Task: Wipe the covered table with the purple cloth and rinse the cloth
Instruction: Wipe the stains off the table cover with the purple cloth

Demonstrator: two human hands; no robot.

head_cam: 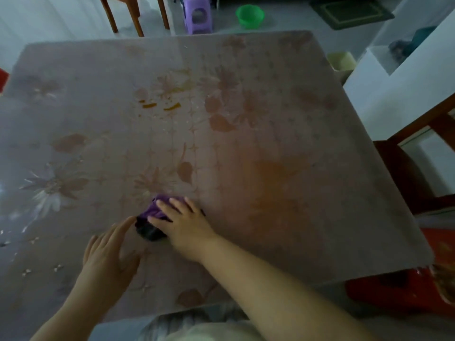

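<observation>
Purple cloth (154,210): bunched into a wad on the near middle of the surface (270,94), dark on its near side.
Right hand (184,225): lies on top of the cloth, its fingers (172,205) slightly spread and pressing it down, thumb along the cloth's left edge.
Left hand (108,252): flat on the surface just left of the cloth, fingers straight and close together, the forefinger tip at the cloth's edge; I cannot tell whether it touches.
Step, as I judge it: wiping is under way; the rinse is not yet done.
Risk, spreading: the orange streaks (172,106) far of the cloth and the faint orange smear (273,173) to its right look wet, so a soiled wad could drag them wider instead of lifting them.
Risk, cover: the slick flowered cover may creep or wrinkle under a hard push if the left hand lifts off.
Risk, reach: the far corners are well apart from the hands, so leaning could leave patches missed.
Room: a green basin (250,16) and a purple stool (197,16) on the far floor, a wooden chair (413,168) at the right, a red stool (394,291) near right, light dim.
</observation>
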